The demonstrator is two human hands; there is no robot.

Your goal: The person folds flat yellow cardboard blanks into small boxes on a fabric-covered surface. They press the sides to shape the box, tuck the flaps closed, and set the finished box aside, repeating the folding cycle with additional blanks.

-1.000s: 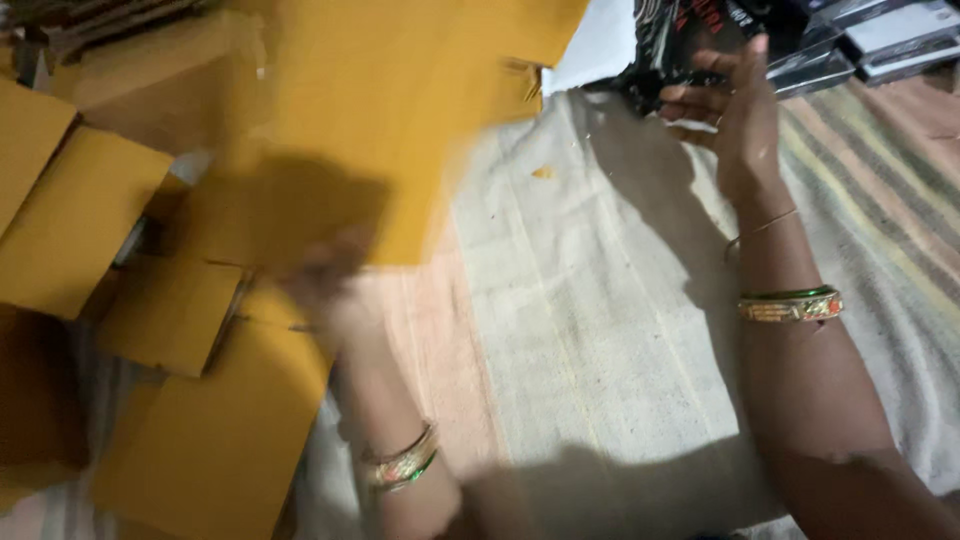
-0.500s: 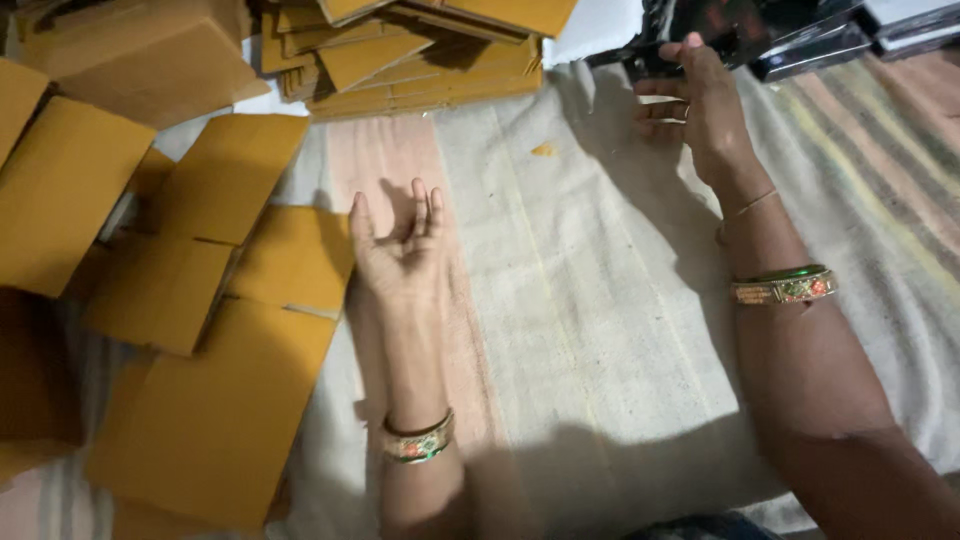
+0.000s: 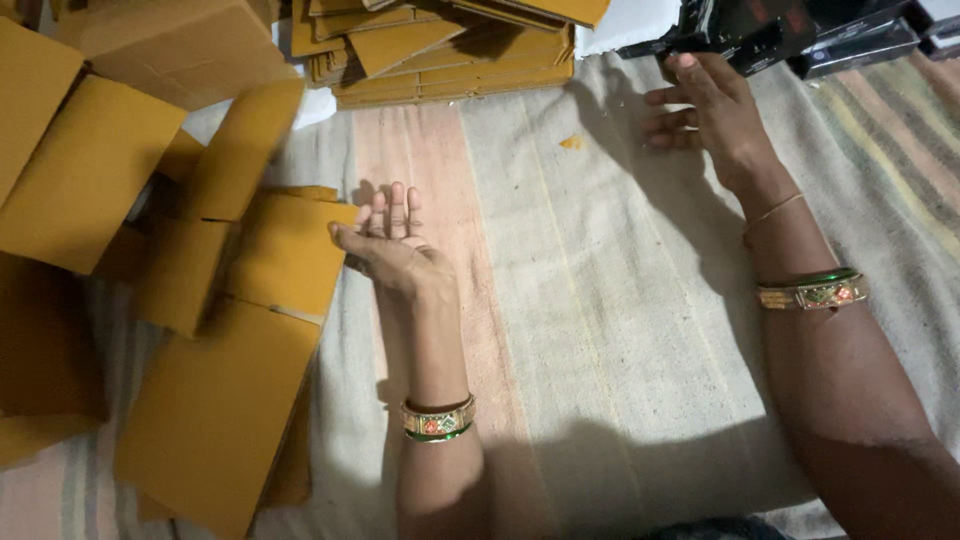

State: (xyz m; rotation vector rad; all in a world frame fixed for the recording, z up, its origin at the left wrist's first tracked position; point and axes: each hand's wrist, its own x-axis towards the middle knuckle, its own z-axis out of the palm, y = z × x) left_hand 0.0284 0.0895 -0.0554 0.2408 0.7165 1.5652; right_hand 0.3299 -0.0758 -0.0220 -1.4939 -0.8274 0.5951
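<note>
Yellow-brown folded cardboard boxes [image 3: 215,300] lie heaped at nine o'clock; flat ones [image 3: 440,50] remain stacked at twelve. The left hand [image 3: 395,250] is spread, empty; the right hand [image 3: 715,115], fingers loose, touches black packages [image 3: 780,35] at one o'clock.

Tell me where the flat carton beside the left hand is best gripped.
Judging by its pose, the carton is best taken by its right edge, from the right: that edge lies free on the cloth next to the open left hand, while other cartons crowd its left side.
</note>
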